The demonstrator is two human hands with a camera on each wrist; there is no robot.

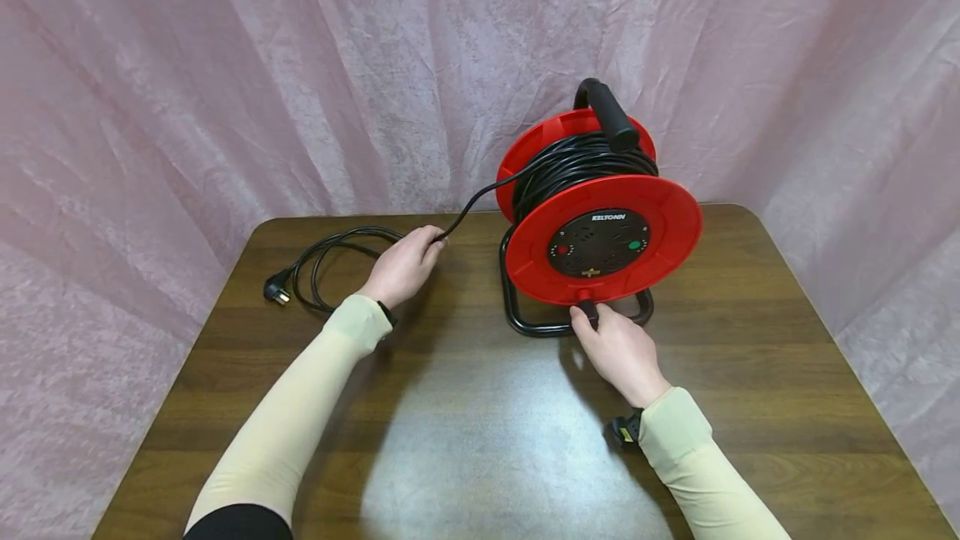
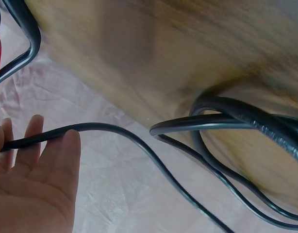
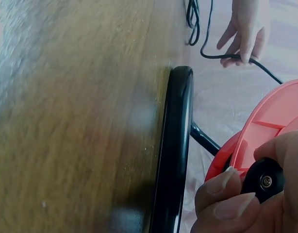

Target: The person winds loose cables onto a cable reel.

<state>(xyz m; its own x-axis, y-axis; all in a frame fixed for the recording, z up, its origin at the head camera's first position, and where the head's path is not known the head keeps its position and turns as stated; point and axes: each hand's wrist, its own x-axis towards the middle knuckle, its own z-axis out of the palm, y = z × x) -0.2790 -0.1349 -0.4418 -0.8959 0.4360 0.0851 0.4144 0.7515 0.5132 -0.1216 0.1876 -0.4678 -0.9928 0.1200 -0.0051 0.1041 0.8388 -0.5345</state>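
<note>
A red cable reel (image 1: pixel 525 261) with a black socket face stands on a black tubular frame (image 3: pixel 175 145), black cable wound between its two discs. My right hand (image 1: pixel 618 352) grips the small black crank knob (image 3: pixel 263 182) at the lower edge of the front disc, thumb and fingers curled about it. Off to the left, my left hand (image 1: pixel 405 267) holds the black cable (image 2: pixel 103 127) between thumb and fingers, palm up beneath it in the left wrist view. From that hand the cable rises to the reel. Its other end lies in loose loops with a black plug (image 1: pixel 277 286).
The reel's black carrying handle (image 1: pixel 611 115) juts up over the drum. Under everything is a brown wooden table (image 1: pixel 765 407), its far edge against a pink curtain (image 1: pixel 390 65). A black wrist device (image 1: pixel 624 432) sits by the right sleeve.
</note>
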